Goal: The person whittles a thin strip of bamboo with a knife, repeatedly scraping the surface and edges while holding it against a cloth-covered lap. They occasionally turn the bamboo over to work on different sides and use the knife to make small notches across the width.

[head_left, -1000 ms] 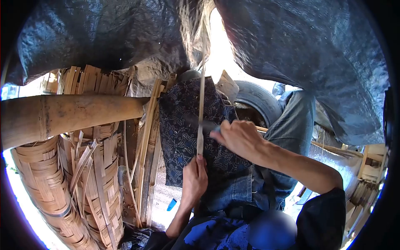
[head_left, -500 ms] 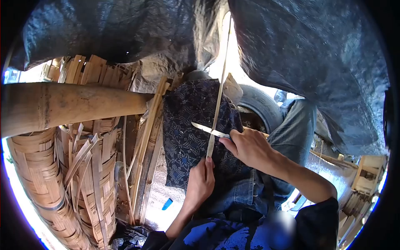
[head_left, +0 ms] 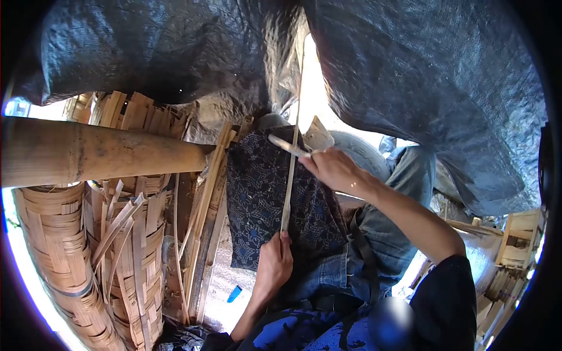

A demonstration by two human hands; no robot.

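A long, thin bamboo strip point(head_left: 288, 196) runs from my lap up toward the gap in the dark sheeting. Its near end is pinched between the thumb and fingers of my left hand point(head_left: 275, 261). My right hand point(head_left: 338, 169) is closed around the handle of a knife point(head_left: 284, 144), the handle itself mostly hidden by the fingers. The pale blade lies crosswise over the strip, near the top of the patterned dark cloth point(head_left: 252, 202) spread across my legs.
A thick bamboo pole point(head_left: 117, 153) juts in from the left, above tall woven bamboo baskets point(head_left: 55, 234). Split bamboo lengths point(head_left: 205, 216) lean beside the cloth. Dark sheeting point(head_left: 410, 70) hangs overhead. A tyre point(head_left: 360, 153) stands behind my right hand; a small blue object point(head_left: 234, 293) lies below.
My right hand has slid the knife up and away along the strip, from near the left hand to the cloth's far end. My left hand keeps its grip on the strip, slightly shifted.
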